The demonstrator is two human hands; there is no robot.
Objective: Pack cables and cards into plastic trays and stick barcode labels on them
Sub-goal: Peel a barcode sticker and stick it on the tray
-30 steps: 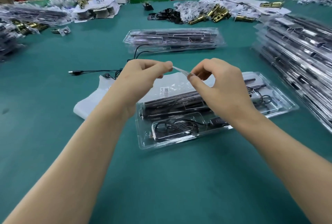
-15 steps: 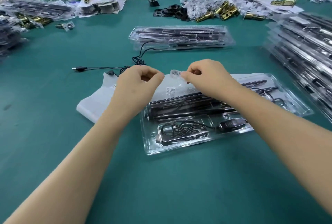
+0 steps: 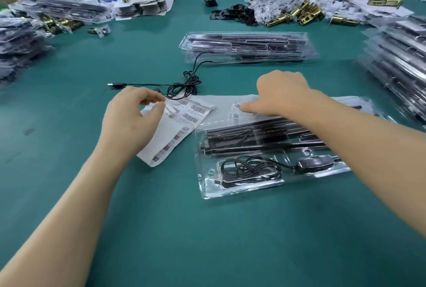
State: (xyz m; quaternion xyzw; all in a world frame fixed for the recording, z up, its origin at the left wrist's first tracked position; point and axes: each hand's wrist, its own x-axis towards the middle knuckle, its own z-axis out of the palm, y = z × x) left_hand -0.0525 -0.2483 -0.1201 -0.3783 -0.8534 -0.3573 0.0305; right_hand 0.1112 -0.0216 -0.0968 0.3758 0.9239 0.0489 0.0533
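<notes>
**Pressing the barcode label flat at the tray's far edge**

Your right grip is open, with straight fingertips bearing down on the small white barcode label. The label lies on a white surface along the far edge of the clear plastic blister tray. I cannot tell whether that white surface is a card under the lid or the lid itself. The tray sits on the green desk and already holds long black bars and a coiled black cable.

Rub from the label's middle outwards so no bubble or lifted corner remains, and check that it sits square to the tray's edge. A second small label lies just nearside of it, so avoid overlapping the two.

Your left grip is closed on the white backing sheet of barcode labels, pinching its far corner just left of the tray. Hold that sheet low and slack, because its loose labels could catch on the tray's left rim. The loose black USB cable lies beyond the sheet, clear of your pressing hand.
</notes>
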